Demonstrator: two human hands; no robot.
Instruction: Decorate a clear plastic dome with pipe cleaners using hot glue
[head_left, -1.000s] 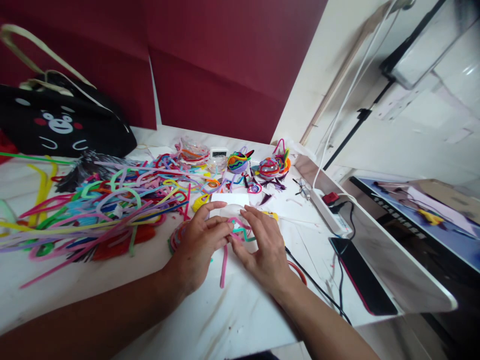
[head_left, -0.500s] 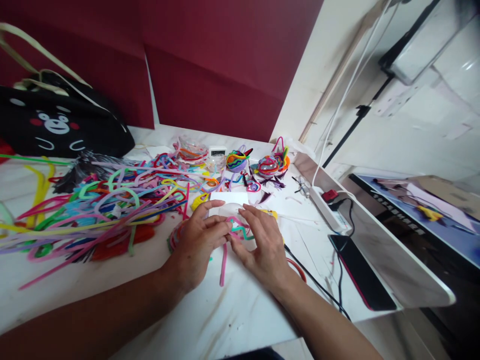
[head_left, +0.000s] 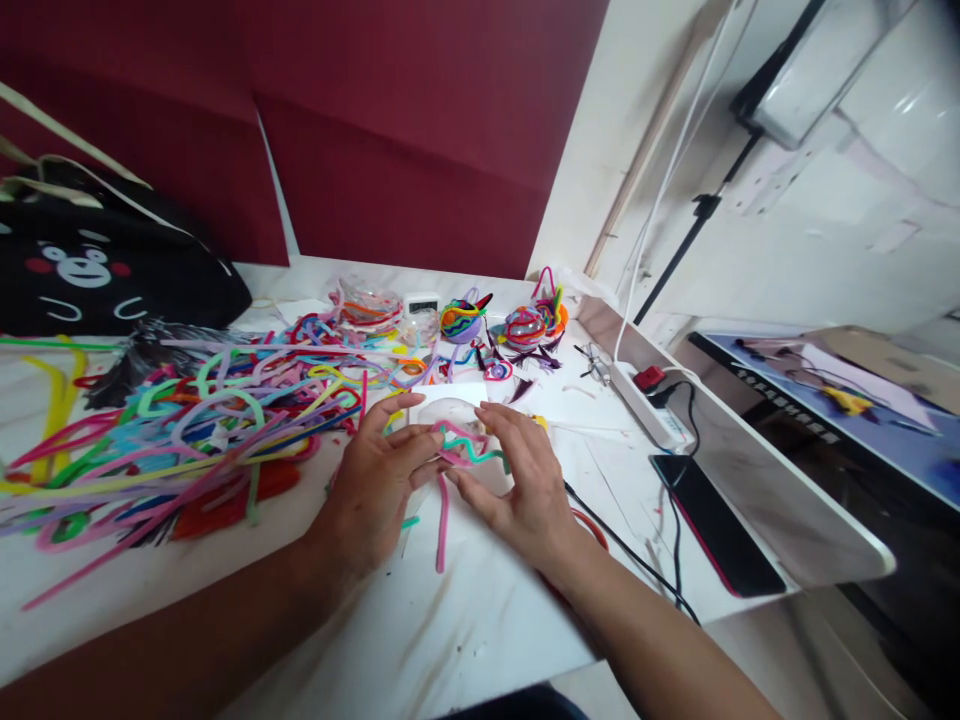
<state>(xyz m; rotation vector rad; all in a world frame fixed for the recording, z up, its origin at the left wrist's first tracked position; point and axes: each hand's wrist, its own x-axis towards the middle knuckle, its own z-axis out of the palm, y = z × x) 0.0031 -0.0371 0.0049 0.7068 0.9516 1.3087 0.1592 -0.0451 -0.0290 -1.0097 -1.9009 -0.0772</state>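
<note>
My left hand (head_left: 373, 485) and my right hand (head_left: 521, 480) meet over a clear plastic ball (head_left: 450, 412) on the white table (head_left: 465, 620). A pink pipe cleaner (head_left: 442, 520) and a teal one (head_left: 480, 452) wind across the ball, and the pink end hangs toward me. Both hands have curled fingers pressed on the ball and the pipe cleaners. A white card (head_left: 480, 392) lies just behind the ball.
A big heap of coloured pipe cleaners (head_left: 187, 420) covers the left of the table. Two decorated balls (head_left: 461, 320) (head_left: 525, 325) stand at the back. A black bear-face bag (head_left: 90, 265) sits far left. A power strip (head_left: 649, 405), cables and a phone (head_left: 712, 525) lie right.
The ball has been turned a little between my hands, so more of the pink and teal pipe cleaners shows on top. The view has shifted slightly.
</note>
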